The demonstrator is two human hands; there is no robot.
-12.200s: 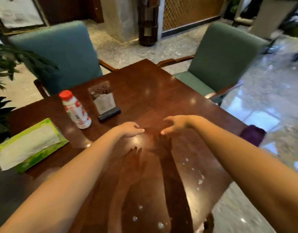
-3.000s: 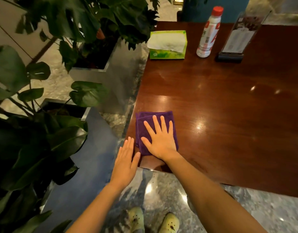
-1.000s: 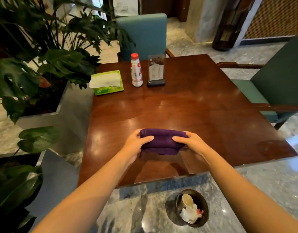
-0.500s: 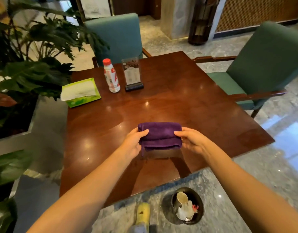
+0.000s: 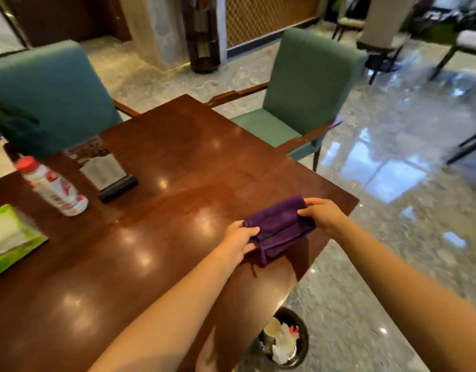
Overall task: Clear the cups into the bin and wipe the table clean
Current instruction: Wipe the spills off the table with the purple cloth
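A folded purple cloth [image 5: 278, 228] is held just above the right side of the dark wooden table [image 5: 156, 210], near its right edge. My left hand [image 5: 238, 241] grips the cloth's near left end and my right hand [image 5: 324, 216] pinches its far right end. A round dark bin [image 5: 302, 345] stands on the floor below the table's near right corner, with a cup and crumpled white rubbish inside. No cups are on the table.
At the table's left stand a red-capped white bottle [image 5: 52, 187], a menu stand [image 5: 105, 170] on a black base and a green tissue box [image 5: 8, 237]. Two green armchairs [image 5: 306, 87] sit at the far sides. Polished stone floor spreads to the right.
Both hands have carried the cloth from the table's near middle toward its right edge. The view has swung right, so the plants have left the frame and the bin sits closer below.
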